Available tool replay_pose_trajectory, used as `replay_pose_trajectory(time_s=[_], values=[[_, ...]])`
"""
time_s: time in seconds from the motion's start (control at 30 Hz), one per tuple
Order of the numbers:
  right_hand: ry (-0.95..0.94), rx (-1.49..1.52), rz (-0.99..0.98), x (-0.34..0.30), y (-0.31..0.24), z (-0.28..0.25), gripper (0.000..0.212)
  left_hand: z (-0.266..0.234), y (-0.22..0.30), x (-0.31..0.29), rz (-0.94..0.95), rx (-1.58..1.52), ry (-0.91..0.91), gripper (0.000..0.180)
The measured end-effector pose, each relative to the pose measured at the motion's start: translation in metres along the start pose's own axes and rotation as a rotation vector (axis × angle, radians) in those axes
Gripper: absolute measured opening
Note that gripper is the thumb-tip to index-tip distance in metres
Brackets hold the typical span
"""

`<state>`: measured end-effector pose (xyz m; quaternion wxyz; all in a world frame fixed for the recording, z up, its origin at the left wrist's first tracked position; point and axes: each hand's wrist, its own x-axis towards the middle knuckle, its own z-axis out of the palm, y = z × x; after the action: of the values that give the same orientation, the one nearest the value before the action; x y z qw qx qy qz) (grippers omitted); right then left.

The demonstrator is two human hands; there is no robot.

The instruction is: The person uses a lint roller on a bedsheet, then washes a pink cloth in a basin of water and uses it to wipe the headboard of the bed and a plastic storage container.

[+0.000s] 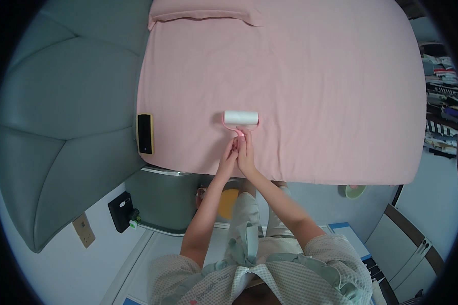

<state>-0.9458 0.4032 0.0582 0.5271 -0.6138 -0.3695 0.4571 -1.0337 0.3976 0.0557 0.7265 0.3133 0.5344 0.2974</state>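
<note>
A lint roller (241, 118) with a white sticky roll and a pink frame lies crosswise over the pink bed sheet (336, 101). Its short handle disappears between my two hands. My left hand (229, 154) is closed at the handle's lower left side. From the right, my right hand (246, 151) wraps the handle, its fingers reaching up to where the pink frame begins. The hands touch each other, so most of the grip is hidden. Whether the roll presses on the sheet or hovers just above it, I cannot tell.
A phone (145, 133) with a yellow edge rests at the bed's left border, beside the grey padded headboard (81, 101). A pink pillow (203, 11) lies at the far left. Folded clothes (441, 101) are stacked at the right. A green bowl (355, 191) stands below the near edge.
</note>
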Motion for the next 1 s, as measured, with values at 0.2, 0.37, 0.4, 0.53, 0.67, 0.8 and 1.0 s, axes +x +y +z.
replay_pose_trajectory(time_s=[0.2, 0.37, 0.4, 0.53, 0.67, 0.8, 1.0], values=[[-0.145, 0.009, 0.053, 0.004, -0.005, 0.062, 0.029, -0.080, 0.033, -0.002, 0.067, 0.085, -0.071, 0.058], [-0.202, -0.086, -0.114, 0.012, 0.009, 0.084, 0.034, -0.111, 0.038, 0.014, 0.137, 0.036, -0.111, 0.066], [-0.207, -0.088, -0.112, 0.016, 0.013, 0.089, 0.034, -0.116, 0.034, 0.020, 0.135, 0.032, -0.108, 0.066], [-0.339, -0.152, -0.150, 0.031, 0.014, 0.100, 0.042, -0.135, 0.012, 0.044, 0.243, 0.182, 0.022, 0.063], [-0.472, -0.394, 0.027, 0.042, 0.029, 0.085, 0.049, -0.123, 0.004, 0.052, 0.153, 0.358, 0.146, 0.053], [-0.489, -0.453, -0.098, 0.038, 0.042, 0.080, 0.050, -0.118, -0.016, 0.049, 0.170, 0.359, 0.218, 0.052], [-0.306, -0.341, -0.163, 0.018, 0.033, 0.040, 0.050, -0.070, -0.014, 0.015, 0.400, 0.623, 0.557, 0.062]])
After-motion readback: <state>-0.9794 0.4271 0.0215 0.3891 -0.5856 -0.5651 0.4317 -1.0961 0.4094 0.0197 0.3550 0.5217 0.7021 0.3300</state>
